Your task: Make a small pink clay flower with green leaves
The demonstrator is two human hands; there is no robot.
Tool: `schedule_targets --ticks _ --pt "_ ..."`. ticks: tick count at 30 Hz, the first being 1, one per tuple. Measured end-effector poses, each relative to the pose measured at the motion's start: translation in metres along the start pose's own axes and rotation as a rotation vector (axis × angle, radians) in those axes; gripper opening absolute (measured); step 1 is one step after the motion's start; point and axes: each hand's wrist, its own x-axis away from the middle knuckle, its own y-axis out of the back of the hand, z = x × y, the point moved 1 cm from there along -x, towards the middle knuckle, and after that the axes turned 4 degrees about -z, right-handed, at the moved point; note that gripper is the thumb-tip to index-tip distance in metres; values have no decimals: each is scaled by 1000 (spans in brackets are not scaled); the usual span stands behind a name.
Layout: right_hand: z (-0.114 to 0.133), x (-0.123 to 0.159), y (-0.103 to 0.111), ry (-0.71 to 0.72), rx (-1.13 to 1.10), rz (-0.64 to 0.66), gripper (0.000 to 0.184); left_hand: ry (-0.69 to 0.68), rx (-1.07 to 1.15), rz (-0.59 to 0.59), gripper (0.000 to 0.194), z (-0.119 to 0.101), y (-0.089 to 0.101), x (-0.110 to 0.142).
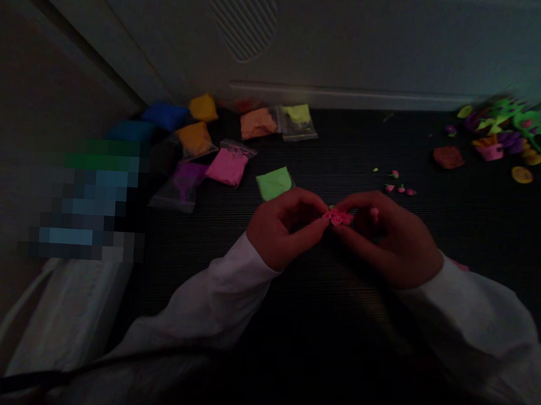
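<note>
A small cluster of pink clay flowers (337,217) is pinched between my two hands above the dark ridged surface. My left hand (287,228) grips its left side between thumb and fingertips. From the other side, my right hand (387,237) has thumb and forefinger closed on it. A bit of pink, perhaps a fingertip or a piece of clay, shows by my right hand's curled fingers; I cannot tell which. Beyond my right hand lie several tiny pink buds (401,189) with green bases. A bag of light green clay (274,183) rests just behind my left hand.
Bags of pink (228,166), purple (187,182), orange (257,123) and yellow-green clay (298,117) lie at the back left. A reddish-brown lump (448,157) and colourful clay pieces (508,128) sit at the far right. A pale panel (376,50) stands behind.
</note>
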Motion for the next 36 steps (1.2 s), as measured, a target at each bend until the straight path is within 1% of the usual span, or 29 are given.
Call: schedule_targets --ticks 6,12,17,20,30,36 --pt "0 0 1 -3 -5 -1 22 -19 -44 -34 12 -1 1 1" --pt "-1 0 0 -6 -4 -6 22 -21 -67 -5 14 1 1 2" --pt "-1 0 0 6 14 -3 21 -17 -90 -21 14 0 -1 3" --pt "-1 -1 0 12 23 -5 21 -31 -87 -39 14 0 -2 3" --pt "-1 0 -1 5 31 -35 20 -118 -75 -16 19 4 0 2" --pt "-1 0 0 42 91 -49 19 -117 -129 -31 19 3 0 3"
